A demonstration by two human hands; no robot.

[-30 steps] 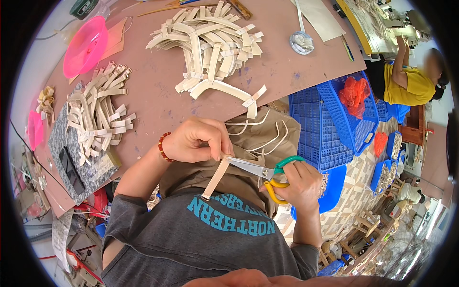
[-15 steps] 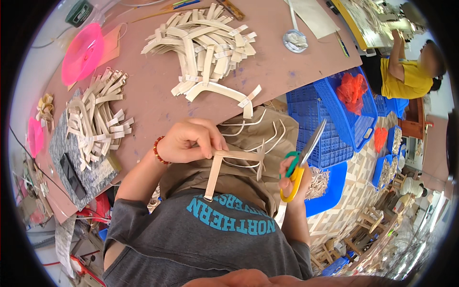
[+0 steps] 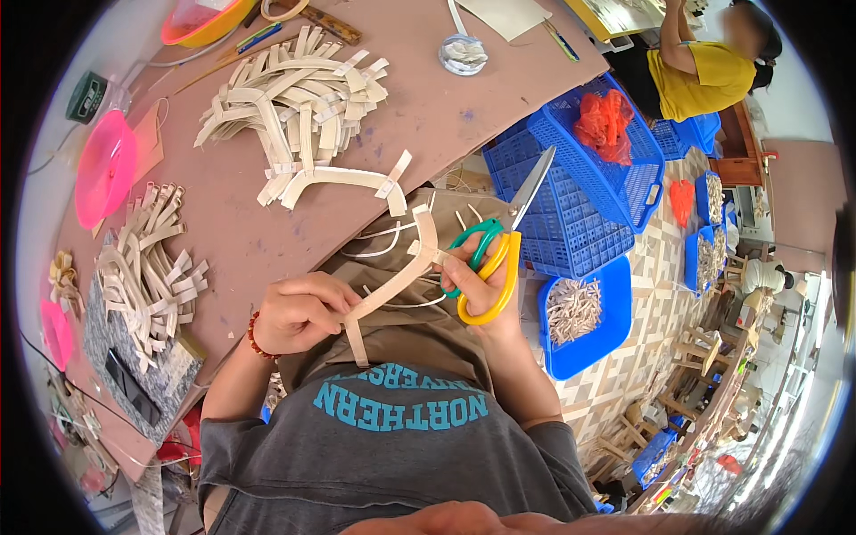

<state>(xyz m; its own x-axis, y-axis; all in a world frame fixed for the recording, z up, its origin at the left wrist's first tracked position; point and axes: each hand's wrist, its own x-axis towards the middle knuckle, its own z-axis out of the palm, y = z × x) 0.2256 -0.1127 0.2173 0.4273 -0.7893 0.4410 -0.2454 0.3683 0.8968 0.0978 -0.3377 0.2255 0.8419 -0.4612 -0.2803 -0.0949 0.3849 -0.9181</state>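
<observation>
Between my hands runs a beige strap piece (image 3: 392,283) with short cross pieces at both ends, above my brown-covered lap. My left hand (image 3: 308,312), with a beaded bracelet at the wrist, pinches its lower-left end. The fingers of my right hand (image 3: 481,290) are curled round scissors (image 3: 511,267) with one yellow and one green handle loop. Their blades point up and away from the strap. The right fingertips also reach the strap's upper right end, where they seem to grip it. Thin white cords (image 3: 392,239) lie on the brown cloth (image 3: 348,267).
A big heap of similar straps (image 3: 294,98) and a smaller heap (image 3: 152,267) lie on the brownish-pink table (image 3: 223,196). Blue crates (image 3: 553,223) and a blue tub (image 3: 615,312) of scraps stand at the right. A person in a yellow top (image 3: 704,80) works beyond.
My right hand has moved in from the right and now touches the strap, still holding the scissors. The strap has turned to slant up to the right. The whole view has shifted.
</observation>
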